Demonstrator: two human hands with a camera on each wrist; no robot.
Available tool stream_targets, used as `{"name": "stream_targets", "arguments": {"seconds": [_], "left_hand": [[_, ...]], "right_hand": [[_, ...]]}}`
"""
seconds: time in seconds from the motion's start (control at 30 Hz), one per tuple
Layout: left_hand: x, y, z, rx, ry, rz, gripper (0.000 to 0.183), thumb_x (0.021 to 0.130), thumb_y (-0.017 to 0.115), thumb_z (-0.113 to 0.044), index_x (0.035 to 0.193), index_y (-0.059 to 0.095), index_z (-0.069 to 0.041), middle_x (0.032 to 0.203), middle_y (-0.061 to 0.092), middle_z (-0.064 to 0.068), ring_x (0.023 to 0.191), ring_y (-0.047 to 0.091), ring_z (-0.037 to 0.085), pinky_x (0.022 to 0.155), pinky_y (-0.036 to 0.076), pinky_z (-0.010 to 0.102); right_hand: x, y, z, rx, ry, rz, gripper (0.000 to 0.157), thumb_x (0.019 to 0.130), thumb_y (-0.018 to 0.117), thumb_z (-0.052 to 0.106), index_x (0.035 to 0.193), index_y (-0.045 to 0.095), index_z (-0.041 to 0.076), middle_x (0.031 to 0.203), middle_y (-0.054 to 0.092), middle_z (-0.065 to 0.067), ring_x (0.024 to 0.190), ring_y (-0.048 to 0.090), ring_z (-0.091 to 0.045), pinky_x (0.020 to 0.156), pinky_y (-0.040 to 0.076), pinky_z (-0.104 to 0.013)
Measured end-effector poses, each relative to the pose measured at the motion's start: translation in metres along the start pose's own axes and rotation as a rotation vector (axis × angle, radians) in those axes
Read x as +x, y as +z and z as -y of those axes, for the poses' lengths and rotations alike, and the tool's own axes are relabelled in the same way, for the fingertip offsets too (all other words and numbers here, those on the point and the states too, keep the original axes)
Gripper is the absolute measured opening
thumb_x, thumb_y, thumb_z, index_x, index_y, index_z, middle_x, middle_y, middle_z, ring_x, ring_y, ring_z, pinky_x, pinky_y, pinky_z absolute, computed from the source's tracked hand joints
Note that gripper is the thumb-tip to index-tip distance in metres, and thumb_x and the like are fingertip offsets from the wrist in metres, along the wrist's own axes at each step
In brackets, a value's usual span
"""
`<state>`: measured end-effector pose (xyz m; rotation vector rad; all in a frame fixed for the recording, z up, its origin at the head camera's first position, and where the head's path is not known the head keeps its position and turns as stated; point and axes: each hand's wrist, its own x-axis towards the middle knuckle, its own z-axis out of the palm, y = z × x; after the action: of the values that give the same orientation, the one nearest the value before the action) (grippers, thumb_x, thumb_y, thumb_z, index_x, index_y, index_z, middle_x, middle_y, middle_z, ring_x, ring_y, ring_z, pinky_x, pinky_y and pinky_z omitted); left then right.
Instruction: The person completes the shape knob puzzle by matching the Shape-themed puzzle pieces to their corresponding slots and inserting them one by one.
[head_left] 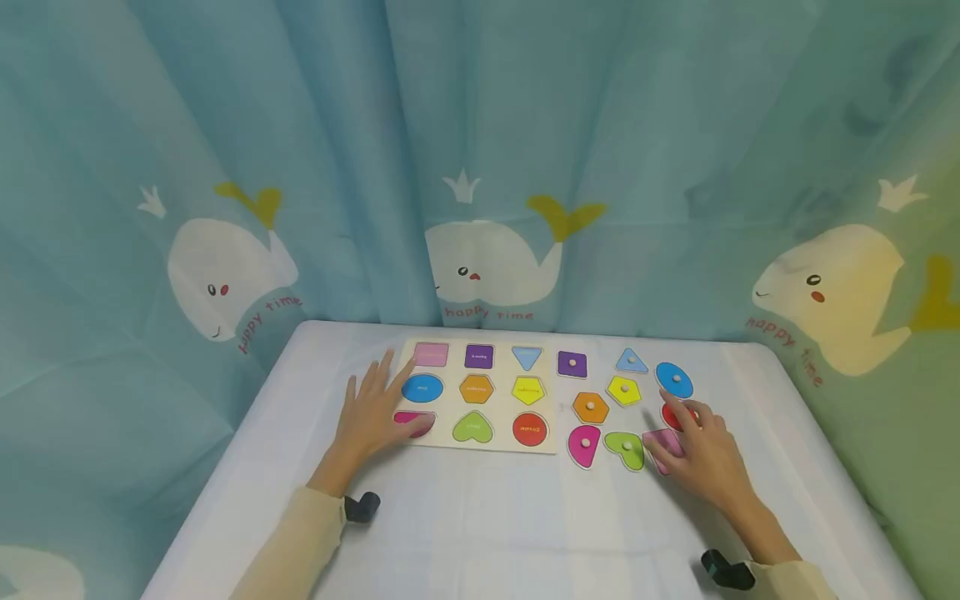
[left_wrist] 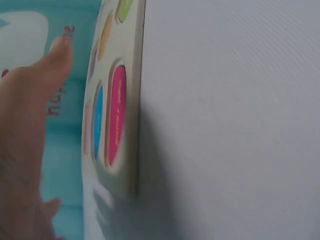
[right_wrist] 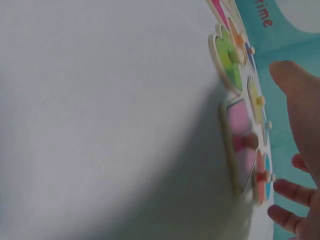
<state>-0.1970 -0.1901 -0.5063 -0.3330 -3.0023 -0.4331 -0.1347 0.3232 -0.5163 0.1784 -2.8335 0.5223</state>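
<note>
My left hand (head_left: 372,414), fingers spread, lies over the left edge of a cream shape puzzle board (head_left: 442,440). Its thumb overlaps the magenta half-circle slot (left_wrist: 118,115) in the head view. On the right, my right hand (head_left: 708,457) hovers with loosely bent fingers, holding nothing. Beneath it are a pink knobbed piece (right_wrist: 239,120) and a red circle piece (head_left: 670,415), both partly hidden in the head view. A blue oval piece (head_left: 673,381) lies just beyond its fingertips, and a green heart piece (head_left: 625,451) to the left of its thumb.
Between board and right hand lie more knobbed pieces: purple square (head_left: 572,364), orange hexagon (head_left: 590,408), yellow pentagon (head_left: 623,391), light blue triangle (head_left: 632,361) and magenta half circle (head_left: 583,447). The white table (head_left: 480,517) ends at a blue-green whale curtain (head_left: 337,167).
</note>
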Motion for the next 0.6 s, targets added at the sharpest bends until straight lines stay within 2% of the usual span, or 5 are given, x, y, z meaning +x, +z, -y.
{"name": "stream_targets", "arguments": {"seconds": [0.17, 0.23, 0.33, 0.47, 0.6], "left_hand": [[-0.006, 0.005, 0.011, -0.096, -0.002, 0.079, 0.108, 0.081, 0.072, -0.068, 0.166, 0.019, -0.026, 0.171, 0.015, 0.016, 0.154, 0.018, 0.042, 0.118, 0.009, 0.074], [-0.006, 0.006, 0.013, -0.121, 0.002, 0.102, 0.110, 0.080, 0.073, -0.067, 0.166, 0.018, -0.026, 0.171, 0.015, 0.016, 0.155, 0.017, 0.042, 0.118, 0.007, 0.074], [-0.008, 0.006, 0.017, -0.154, -0.005, 0.124, 0.112, 0.079, 0.076, -0.064, 0.166, 0.018, -0.025, 0.170, 0.018, 0.018, 0.154, 0.016, 0.045, 0.118, 0.006, 0.075], [-0.011, 0.008, 0.022, -0.167, -0.019, 0.148, 0.112, 0.078, 0.077, -0.063, 0.165, 0.021, -0.021, 0.168, 0.022, 0.020, 0.153, 0.016, 0.048, 0.117, 0.006, 0.075], [-0.013, 0.012, 0.025, -0.163, -0.024, 0.161, 0.111, 0.079, 0.077, -0.062, 0.165, 0.022, -0.019, 0.168, 0.023, 0.020, 0.154, 0.015, 0.046, 0.119, 0.006, 0.073]], "right_hand": [[-0.007, 0.000, -0.009, 0.066, 0.056, 0.047, 0.085, 0.081, 0.088, 0.036, 0.151, 0.046, 0.010, 0.122, 0.056, -0.027, 0.105, 0.053, -0.043, 0.080, 0.056, -0.065], [-0.010, 0.002, -0.012, 0.079, 0.055, 0.036, 0.081, 0.079, 0.089, 0.032, 0.145, 0.051, 0.007, 0.115, 0.060, -0.024, 0.098, 0.054, -0.038, 0.077, 0.058, -0.059], [-0.013, 0.006, -0.015, 0.109, 0.025, 0.000, 0.071, 0.078, 0.091, 0.026, 0.137, 0.058, 0.004, 0.104, 0.064, -0.018, 0.091, 0.054, -0.031, 0.073, 0.054, -0.049], [-0.017, 0.009, -0.017, 0.162, 0.005, -0.024, 0.056, 0.079, 0.089, 0.020, 0.127, 0.066, 0.003, 0.101, 0.067, -0.014, 0.090, 0.055, -0.028, 0.071, 0.050, -0.042], [-0.022, 0.011, -0.017, 0.182, 0.039, -0.025, 0.041, 0.081, 0.088, 0.017, 0.116, 0.072, 0.002, 0.106, 0.066, -0.018, 0.094, 0.057, -0.031, 0.073, 0.051, -0.042]]}}
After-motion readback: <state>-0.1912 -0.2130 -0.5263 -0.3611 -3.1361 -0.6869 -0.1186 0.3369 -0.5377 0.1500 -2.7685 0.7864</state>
